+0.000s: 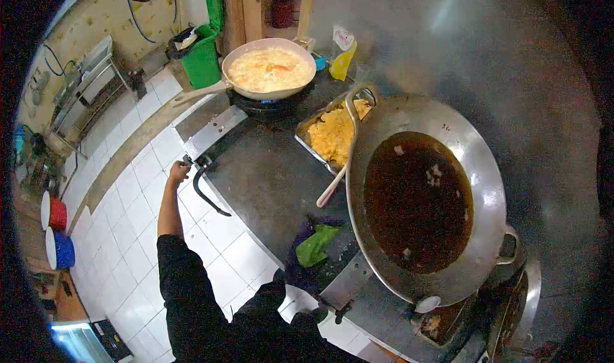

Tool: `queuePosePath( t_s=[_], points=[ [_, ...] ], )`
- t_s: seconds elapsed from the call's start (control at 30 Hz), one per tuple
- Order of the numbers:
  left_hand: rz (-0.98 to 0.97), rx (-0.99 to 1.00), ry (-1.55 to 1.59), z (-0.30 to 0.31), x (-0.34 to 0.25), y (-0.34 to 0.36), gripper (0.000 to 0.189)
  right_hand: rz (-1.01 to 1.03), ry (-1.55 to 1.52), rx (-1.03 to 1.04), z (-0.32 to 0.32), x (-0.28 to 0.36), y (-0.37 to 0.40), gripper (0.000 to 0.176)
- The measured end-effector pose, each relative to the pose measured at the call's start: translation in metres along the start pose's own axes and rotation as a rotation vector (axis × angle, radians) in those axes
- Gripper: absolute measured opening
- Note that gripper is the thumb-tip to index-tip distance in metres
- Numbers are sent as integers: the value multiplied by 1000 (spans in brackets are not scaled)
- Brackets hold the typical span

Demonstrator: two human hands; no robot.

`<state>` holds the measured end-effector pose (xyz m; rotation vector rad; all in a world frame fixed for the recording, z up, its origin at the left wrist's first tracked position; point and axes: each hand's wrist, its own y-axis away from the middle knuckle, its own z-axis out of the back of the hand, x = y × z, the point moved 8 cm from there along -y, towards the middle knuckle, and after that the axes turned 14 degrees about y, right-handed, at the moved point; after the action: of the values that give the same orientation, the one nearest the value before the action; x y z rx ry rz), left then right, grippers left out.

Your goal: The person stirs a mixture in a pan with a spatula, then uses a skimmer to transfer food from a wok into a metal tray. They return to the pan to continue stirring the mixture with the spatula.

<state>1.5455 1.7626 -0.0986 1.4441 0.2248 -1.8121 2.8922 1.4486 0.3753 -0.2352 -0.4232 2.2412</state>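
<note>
My left hand (180, 171) is closed on the control knob at the front of the left stove (217, 133). Beyond it, a light-coloured pan (272, 70) full of bubbling, pale food sits on the burner, with a blue flame showing beneath. The pan's long handle points left, towards the floor side. A metal tray (307, 144) of yellow-orange food lies between the pan and a large wok (486, 171) of dark oil with small bits floating in it. A spoon handle (331, 187) sticks out beside the wok. My right hand does not show.
A yellow pouch (343, 59) stands behind the tray. Green and dark cloths or bags (316, 244) lie on the counter's near part. A green bin (201, 59) is at the back left; red (56, 211) and blue (61, 246) buckets are at the far left.
</note>
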Motion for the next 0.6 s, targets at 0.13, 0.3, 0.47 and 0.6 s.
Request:
queuePosePath(
  t_s=[0.13, 0.3, 0.47, 0.6],
  points=[
    [-63, -114, -19, 15, 10, 30, 28, -22, -66, 37, -8, -13, -4, 37],
    [-304, -200, -124, 47, 69, 93, 20, -45, -278, 107, -31, -50, -18, 34],
    [-107, -114, -61, 70, 203, 192, 19, -167, -664, 334, -92, -79, -30, 31],
    [-605, -263, -324, 36, 208, 299, 16, -379, -775, 518, -130, -77, -15, 28]
  ],
)
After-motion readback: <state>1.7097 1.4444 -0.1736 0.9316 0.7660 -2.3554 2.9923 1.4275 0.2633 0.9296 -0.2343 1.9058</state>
